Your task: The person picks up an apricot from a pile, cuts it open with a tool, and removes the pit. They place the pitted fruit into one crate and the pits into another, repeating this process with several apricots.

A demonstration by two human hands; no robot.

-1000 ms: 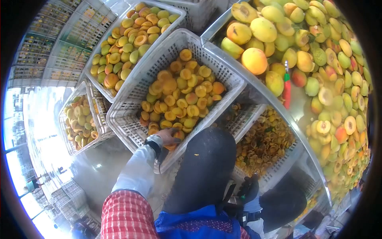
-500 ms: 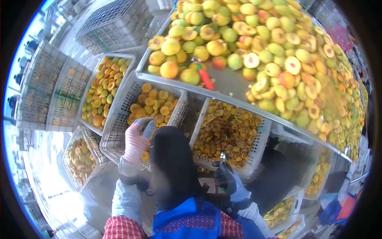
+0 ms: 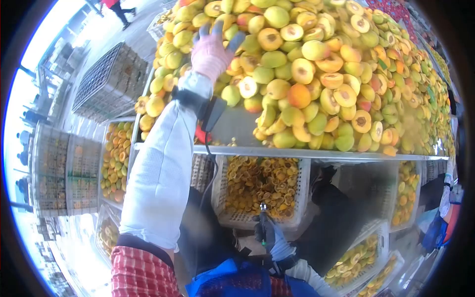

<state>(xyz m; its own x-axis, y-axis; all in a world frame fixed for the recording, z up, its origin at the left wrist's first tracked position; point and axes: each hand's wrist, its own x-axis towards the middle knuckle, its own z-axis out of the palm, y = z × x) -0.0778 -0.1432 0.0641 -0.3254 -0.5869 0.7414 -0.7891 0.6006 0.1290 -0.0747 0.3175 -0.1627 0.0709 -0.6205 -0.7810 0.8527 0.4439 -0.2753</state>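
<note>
My left hand (image 3: 212, 55), in a pinkish glove with grey fingertips, reaches over the heap of yellow-green peaches (image 3: 303, 72) on the metal table. Its fingers are spread, and the hand holds nothing. My right hand (image 3: 272, 236), in a dark and grey glove, is low in front of me, wrapped around a small hand tool with a shiny metal tip (image 3: 263, 207). That tip is above the near edge of a white crate (image 3: 303, 185) of brownish-yellow fruit scraps. On the table, a red-handled tool (image 3: 202, 135) is partly hidden behind my left forearm.
The table's metal edge (image 3: 336, 155) runs across in front of me. Crates of fruit stand at left (image 3: 115, 153) and lower right (image 3: 354, 260). Stacked grey crates (image 3: 111, 81) rise farther left. A person in red (image 3: 116, 7) is in the background.
My left hand has gone from beside my knee, above a crate of halved fruit, up and forward to the peach heap. My right hand still grips the tool. The view has turned.
</note>
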